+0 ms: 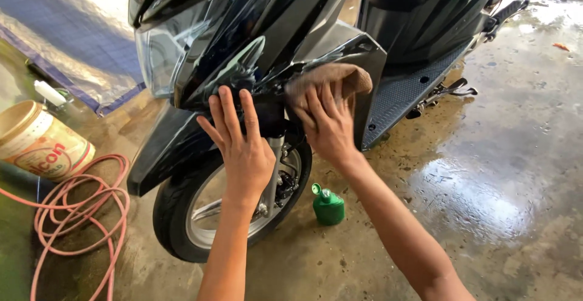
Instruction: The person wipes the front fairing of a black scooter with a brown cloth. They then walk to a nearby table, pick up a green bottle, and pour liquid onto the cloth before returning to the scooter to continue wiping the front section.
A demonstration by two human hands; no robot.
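Scooter point(291, 27) stands on the wet floor point(486, 173); right hand point(328, 125) presses a brown cloth point(337, 76) onto its front panel, fingers spread over it. Left hand point(243, 146) lies flat, open, empty, on the fairing.

The scooter's black body panels point(285, 27) are glossy plastic, mirror-smooth. A soft brown cloth point(340, 76) looks like nappy fabric. At five o'clock the concrete floor point(486, 173) is rough and wet-shiny. The wheel rim point(203, 216) seems bare metal; the green bottle point(328, 205) and pink hose point(79, 198) are plastic.
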